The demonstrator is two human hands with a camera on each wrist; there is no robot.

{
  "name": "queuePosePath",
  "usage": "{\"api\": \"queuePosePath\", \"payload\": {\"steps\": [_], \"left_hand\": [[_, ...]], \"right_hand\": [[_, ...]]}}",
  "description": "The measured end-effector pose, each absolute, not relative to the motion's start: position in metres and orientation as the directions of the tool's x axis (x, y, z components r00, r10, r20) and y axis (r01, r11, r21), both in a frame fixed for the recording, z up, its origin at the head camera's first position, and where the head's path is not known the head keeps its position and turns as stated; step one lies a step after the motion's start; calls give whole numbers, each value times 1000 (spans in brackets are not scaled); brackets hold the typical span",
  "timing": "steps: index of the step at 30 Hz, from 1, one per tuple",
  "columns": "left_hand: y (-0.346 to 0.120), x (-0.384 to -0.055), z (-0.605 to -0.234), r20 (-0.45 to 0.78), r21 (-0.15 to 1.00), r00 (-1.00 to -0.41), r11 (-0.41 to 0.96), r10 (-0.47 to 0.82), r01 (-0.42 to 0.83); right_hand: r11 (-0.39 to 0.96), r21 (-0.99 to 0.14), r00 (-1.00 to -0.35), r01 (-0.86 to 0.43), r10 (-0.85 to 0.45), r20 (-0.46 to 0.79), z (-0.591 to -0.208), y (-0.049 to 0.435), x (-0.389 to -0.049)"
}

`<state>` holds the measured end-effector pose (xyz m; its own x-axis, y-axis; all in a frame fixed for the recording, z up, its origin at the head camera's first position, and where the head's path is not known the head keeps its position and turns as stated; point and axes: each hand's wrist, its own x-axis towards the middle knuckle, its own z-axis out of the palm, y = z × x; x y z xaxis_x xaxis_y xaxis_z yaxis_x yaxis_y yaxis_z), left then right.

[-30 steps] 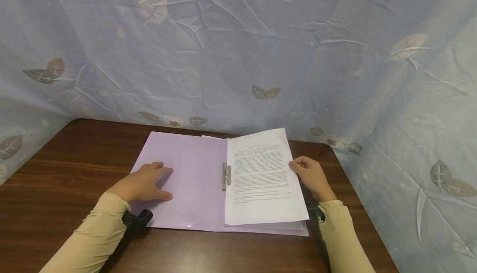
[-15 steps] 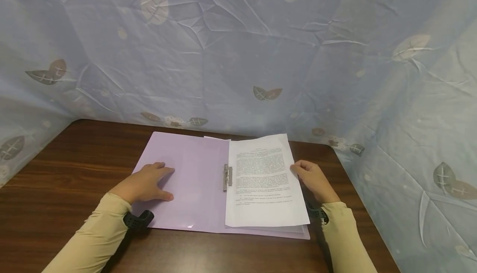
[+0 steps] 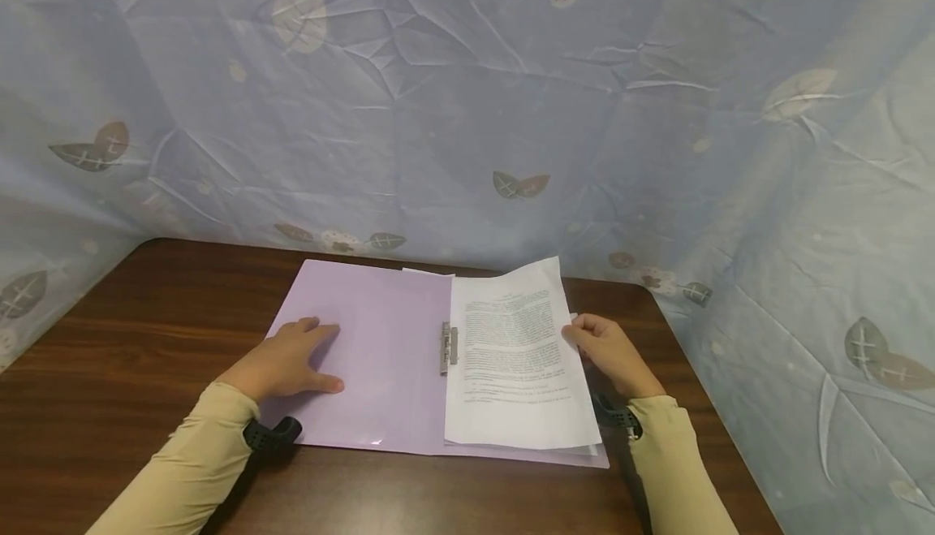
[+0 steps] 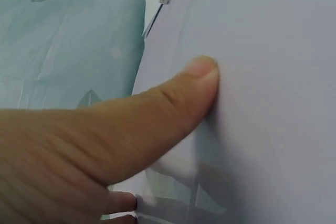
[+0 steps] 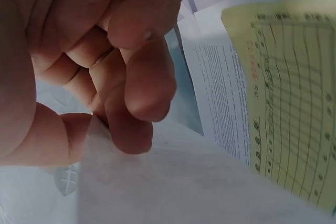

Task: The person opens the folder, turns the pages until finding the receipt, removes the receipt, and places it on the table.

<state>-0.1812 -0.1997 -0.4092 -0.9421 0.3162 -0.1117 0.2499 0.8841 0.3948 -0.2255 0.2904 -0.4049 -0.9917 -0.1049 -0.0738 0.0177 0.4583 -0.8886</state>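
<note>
A light purple folder point(image 3: 387, 340) lies spread on the table, a metal clip point(image 3: 445, 348) at its spine. My left hand point(image 3: 288, 360) rests on the left cover, thumb and fingers apart; in the left wrist view the thumb point(image 4: 173, 98) lies over the smooth cover. On the right side, my right hand point(image 3: 609, 348) pinches the edge of a printed sheet point(image 3: 511, 356) between thumb and fingers, its top corner curling up. From the right wrist, a yellow ruled sheet point(image 5: 294, 98) with handwriting and another printed page point(image 5: 220, 98) show beneath the lifted sheet point(image 5: 157, 182).
The dark wooden table point(image 3: 146, 324) extends on both sides of the folder. A pale blue leaf-patterned cloth point(image 3: 438, 113) hangs behind the table and along its sides. Black straps with small devices point(image 3: 272, 433) sit on both wrists.
The right hand keeps its pinch on the sheet and has shifted its edge slightly left, so paper underneath peeks out beside the fingers. The left hand stays in place.
</note>
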Motion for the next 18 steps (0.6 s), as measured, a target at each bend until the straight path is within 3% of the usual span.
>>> {"api": "queuePosePath", "payload": {"steps": [18], "left_hand": [[-202,-185,-409,-135,418,-930,871,341,259]], "right_hand": [[451,-892,-998,29,-28,-47,-403,296,-224]]}}
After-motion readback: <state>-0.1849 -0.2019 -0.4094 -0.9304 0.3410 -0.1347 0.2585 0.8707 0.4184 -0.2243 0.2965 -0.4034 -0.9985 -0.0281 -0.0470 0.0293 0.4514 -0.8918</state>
